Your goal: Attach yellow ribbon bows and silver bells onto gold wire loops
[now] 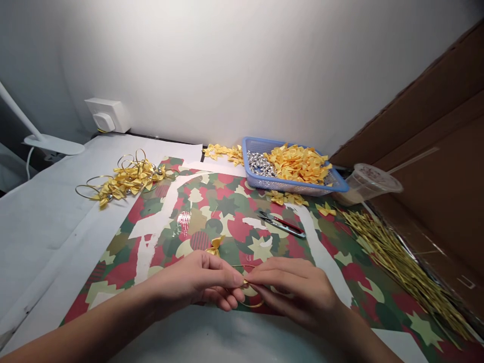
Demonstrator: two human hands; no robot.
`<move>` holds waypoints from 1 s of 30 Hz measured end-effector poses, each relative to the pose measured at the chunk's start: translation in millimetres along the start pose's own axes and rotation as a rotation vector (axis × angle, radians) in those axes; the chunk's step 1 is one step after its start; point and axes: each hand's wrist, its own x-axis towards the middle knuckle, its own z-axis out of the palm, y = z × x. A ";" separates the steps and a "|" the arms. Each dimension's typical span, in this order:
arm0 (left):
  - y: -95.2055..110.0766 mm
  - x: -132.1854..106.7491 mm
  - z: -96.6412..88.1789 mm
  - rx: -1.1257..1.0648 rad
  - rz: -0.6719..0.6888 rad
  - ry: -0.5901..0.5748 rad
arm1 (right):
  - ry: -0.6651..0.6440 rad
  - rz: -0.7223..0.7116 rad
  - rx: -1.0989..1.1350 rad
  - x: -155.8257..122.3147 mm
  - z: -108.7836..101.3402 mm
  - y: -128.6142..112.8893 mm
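Note:
A thin gold cord (254,305) loops between my two hands near the front edge of the patterned paper. My left hand (212,280) is closed in a pinch on it, thumb against forefinger. Coming in from the other side, my right hand (298,287) pinches the cord close to the left fingertips. The exact spot where the fingers meet is mostly hidden. Just beyond my left hand shows a yellow ribbon bow (215,245); I cannot tell whether it is joined to the cord. Thread snips (283,225) lie farther back.
A blue basket (297,188) holds yellow bows and silver beads. Finished-looking bow loops (128,179) are heaped at left. Gold cords (401,267) lie in a bundle at right, by a plastic cup (372,181) and cardboard (434,131). A lamp base (55,145) stands far left.

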 end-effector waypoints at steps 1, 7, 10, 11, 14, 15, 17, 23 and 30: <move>-0.6 0.0 -0.4 0.001 0.002 -0.005 | 0.009 -0.020 -0.022 -0.2 0.1 -0.4; -1.9 1.9 -3.0 0.005 0.010 -0.046 | 0.025 -0.061 -0.111 1.2 1.5 -3.6; 2.1 -0.1 -0.8 0.086 0.028 -0.045 | 0.039 -0.029 -0.101 2.3 1.7 -4.4; 3.7 -2.1 0.9 0.155 0.047 -0.027 | 0.046 -0.007 -0.085 2.3 1.6 -4.6; 6.5 -10.3 6.7 0.549 0.269 0.168 | 0.043 0.125 -0.007 1.1 1.5 -5.5; 6.2 -12.7 8.3 0.738 0.456 0.287 | 0.036 0.180 0.014 0.4 1.7 -5.9; 3.9 -15.6 10.2 1.102 0.856 0.418 | 0.023 0.290 0.045 -1.2 3.1 -6.6; -6.5 -9.0 8.7 1.437 1.177 0.476 | -0.006 0.408 0.094 -2.3 7.8 -6.7; -11.3 -4.5 4.2 1.333 1.155 0.451 | -0.017 0.434 0.130 0.0 7.1 -6.4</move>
